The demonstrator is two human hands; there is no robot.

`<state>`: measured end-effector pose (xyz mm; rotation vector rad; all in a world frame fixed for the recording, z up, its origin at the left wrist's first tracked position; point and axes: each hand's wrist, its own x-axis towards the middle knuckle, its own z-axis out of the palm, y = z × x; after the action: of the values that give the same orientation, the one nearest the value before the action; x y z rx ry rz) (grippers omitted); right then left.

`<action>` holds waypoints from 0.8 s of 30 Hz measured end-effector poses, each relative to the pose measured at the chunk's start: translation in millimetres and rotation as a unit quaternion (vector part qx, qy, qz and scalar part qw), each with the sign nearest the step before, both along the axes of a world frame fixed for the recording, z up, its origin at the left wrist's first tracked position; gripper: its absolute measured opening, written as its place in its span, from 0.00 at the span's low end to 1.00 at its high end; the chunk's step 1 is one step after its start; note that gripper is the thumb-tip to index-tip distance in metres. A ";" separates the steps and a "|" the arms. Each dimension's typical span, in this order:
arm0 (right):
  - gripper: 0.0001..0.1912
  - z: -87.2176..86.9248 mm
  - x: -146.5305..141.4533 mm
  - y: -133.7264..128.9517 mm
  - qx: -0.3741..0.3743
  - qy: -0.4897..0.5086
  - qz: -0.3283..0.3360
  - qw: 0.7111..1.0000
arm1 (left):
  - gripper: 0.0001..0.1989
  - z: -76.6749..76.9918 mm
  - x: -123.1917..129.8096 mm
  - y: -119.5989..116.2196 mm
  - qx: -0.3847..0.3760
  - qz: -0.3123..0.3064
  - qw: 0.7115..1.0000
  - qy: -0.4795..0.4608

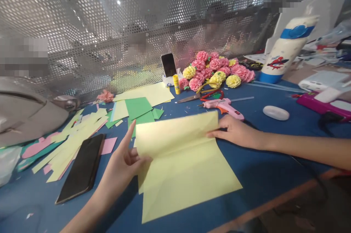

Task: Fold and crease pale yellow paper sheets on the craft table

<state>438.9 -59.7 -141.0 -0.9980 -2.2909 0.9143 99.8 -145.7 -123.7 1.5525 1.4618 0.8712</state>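
A pale yellow sheet of paper with a crease across its middle is held over the blue table, its far part raised. My left hand grips its left edge at the crease, thumb on top and index finger pointing up. On the opposite edge, my right hand pinches the paper between thumb and fingers. Beyond the sheet lie a pink glue gun, scissors with a red handle, and green paper pieces.
A black phone and yellow paper strips lie at left. Pink and yellow paper flowers, a glue stick and a propped phone stand at the back. A bottle and a white oval object are at right.
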 end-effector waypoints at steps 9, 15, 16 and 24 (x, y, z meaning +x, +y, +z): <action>0.36 5.5 16.1 -2.5 0.271 -0.148 0.285 0.907 | 0.24 -20.1 -38.3 0.2 0.258 -0.265 0.895 0.250; 0.32 21.1 6.0 -19.1 0.259 -0.141 0.303 0.906 | 0.33 0.8 -23.9 -13.5 0.269 -0.273 0.852 0.357; 0.30 21.8 3.3 -21.7 0.265 -0.138 0.298 0.907 | 0.34 3.3 -16.2 -17.6 0.270 -0.269 0.846 0.373; 0.29 11.9 -17.4 -30.9 0.280 -0.130 0.259 0.915 | 0.36 -9.4 30.4 -30.0 0.283 -0.329 0.784 0.444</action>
<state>421.5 -90.6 -129.1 -0.2717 -2.8676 0.2499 130.2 -175.7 -133.0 2.9570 1.0512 0.0866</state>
